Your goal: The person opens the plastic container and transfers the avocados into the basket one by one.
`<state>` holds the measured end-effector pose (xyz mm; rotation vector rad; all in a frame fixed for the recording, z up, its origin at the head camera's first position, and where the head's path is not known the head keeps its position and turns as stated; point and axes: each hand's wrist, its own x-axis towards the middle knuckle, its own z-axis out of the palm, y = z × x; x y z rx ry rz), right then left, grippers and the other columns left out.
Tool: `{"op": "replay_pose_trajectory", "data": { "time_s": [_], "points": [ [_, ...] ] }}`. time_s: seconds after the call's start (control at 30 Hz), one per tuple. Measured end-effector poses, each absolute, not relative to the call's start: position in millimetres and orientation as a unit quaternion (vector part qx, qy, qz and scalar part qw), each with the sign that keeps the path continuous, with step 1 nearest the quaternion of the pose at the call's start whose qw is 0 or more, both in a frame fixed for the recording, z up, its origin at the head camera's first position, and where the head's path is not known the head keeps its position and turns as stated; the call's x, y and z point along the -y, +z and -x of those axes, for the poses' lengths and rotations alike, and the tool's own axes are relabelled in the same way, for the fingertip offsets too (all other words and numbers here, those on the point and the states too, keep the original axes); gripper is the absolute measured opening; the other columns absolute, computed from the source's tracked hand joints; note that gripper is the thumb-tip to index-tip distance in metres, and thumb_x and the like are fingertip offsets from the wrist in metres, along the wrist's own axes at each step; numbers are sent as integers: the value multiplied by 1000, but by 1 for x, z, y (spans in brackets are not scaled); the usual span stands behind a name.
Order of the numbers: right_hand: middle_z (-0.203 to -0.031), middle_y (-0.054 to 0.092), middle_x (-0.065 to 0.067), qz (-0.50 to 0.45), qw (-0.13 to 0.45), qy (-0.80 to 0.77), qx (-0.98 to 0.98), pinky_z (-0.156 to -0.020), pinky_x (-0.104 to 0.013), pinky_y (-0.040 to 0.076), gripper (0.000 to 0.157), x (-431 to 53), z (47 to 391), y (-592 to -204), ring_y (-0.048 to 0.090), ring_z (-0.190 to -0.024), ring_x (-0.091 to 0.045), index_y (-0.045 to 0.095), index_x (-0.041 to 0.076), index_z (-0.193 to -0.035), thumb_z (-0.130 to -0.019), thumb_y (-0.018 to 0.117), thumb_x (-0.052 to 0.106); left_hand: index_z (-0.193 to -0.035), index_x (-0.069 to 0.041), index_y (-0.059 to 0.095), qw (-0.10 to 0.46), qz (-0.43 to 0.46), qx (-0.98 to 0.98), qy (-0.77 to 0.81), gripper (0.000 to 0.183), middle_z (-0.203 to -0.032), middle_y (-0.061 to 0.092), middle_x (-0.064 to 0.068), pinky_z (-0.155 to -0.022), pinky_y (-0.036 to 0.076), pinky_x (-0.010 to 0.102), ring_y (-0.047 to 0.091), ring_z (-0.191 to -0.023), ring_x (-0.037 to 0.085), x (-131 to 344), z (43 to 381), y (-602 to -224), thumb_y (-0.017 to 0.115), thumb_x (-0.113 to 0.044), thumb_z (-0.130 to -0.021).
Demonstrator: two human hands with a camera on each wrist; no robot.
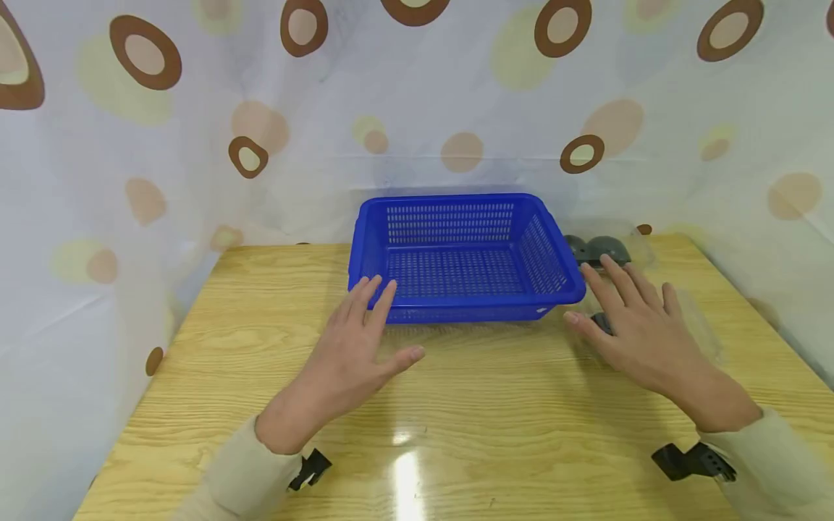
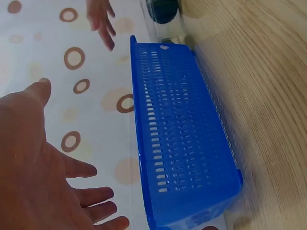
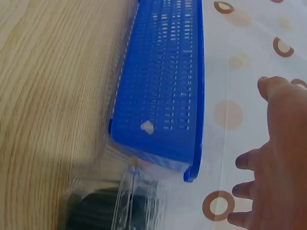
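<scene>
A blue plastic basket (image 1: 456,314) with slotted walls stands on the table, and nothing is inside it. My left hand (image 1: 345,362) hovers near the basket's front left corner, fingers spread and holding nothing. To the right, my right hand (image 1: 645,336) is also spread and holds nothing, above clear plastic packaging (image 1: 706,329). Dark rounded things (image 1: 609,250) sit in the packaging beside the basket, partly hidden by that hand; their kind cannot be told. In the right wrist view, the clear packaging (image 3: 124,196) lies close to the basket's end.
The wood-grain table (image 1: 482,427) runs under everything. A white curtain (image 1: 417,101) with brown and yellow round shapes hangs behind the basket and at both sides. Each sleeve has a black strap piece (image 1: 693,462) at the wrist.
</scene>
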<state>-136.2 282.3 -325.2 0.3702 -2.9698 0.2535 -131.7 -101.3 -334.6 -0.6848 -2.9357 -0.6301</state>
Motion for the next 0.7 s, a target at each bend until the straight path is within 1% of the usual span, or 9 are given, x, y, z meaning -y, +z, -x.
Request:
{"op": "replay_pose_trajectory", "data": {
  "time_s": [0.13,0.23,0.27,0.4,0.47,0.5,0.53,0.7],
  "points": [
    [-161,21,-26,-119,101,77,985,-101,-76,22,70,-294,136,-326,24,-141,-53,24,7,-157,-104,40,50,-159,-11,19,39,252,941,-223,88,-163,22,15,-121,27,55,22,-151,34,90,127,-334,44,-66,-96],
    [-155,30,-30,-121,130,72,982,-95,-73,31,63,-303,137,-325,33,-134,-55,34,3,-152,-105,41,44,-158,-11,25,37,278,931,-233,82,-158,31,14,-119,33,52,31,-147,32,81,126,-334,46,-62,-97],
    [-153,31,-30,-120,135,75,981,-94,-73,32,61,-306,136,-325,34,-133,-55,36,2,-150,-105,41,43,-157,-11,26,31,288,927,-236,81,-157,33,14,-119,33,50,33,-146,31,78,126,-334,46,-61,-98],
    [-148,35,-35,-113,146,90,979,-97,-73,34,55,-318,138,-326,37,-130,-56,43,-2,-143,-106,39,39,-157,-11,27,-4,331,914,-234,76,-155,37,10,-120,35,44,37,-144,26,68,127,-338,46,-57,-99],
    [-147,36,-37,-103,142,100,979,-100,-72,33,55,-324,139,-327,37,-130,-57,44,-4,-142,-107,38,38,-157,-11,28,-22,347,908,-235,75,-155,37,8,-120,34,41,37,-144,24,61,128,-340,47,-56,-100],
    [-144,39,-37,-115,152,89,978,-100,-72,35,54,-329,140,-328,38,-129,-57,45,-6,-140,-107,37,37,-156,-11,28,-28,353,905,-235,74,-156,37,8,-120,34,41,37,-145,23,58,128,-342,47,-56,-100],
    [-143,39,-38,-111,150,91,978,-100,-71,35,55,-332,141,-329,39,-129,-57,45,-8,-139,-108,36,36,-156,-12,28,-33,359,902,-238,74,-156,37,7,-120,34,40,36,-145,23,55,129,-343,47,-55,-100],
    [-148,30,-40,-68,99,121,985,-101,-74,29,64,-350,144,-333,32,-130,-61,38,-11,-143,-108,32,42,-157,-15,27,-57,379,889,-252,71,-158,34,6,-120,35,40,34,-146,22,35,133,-351,49,-52,-100]
  ]
}}
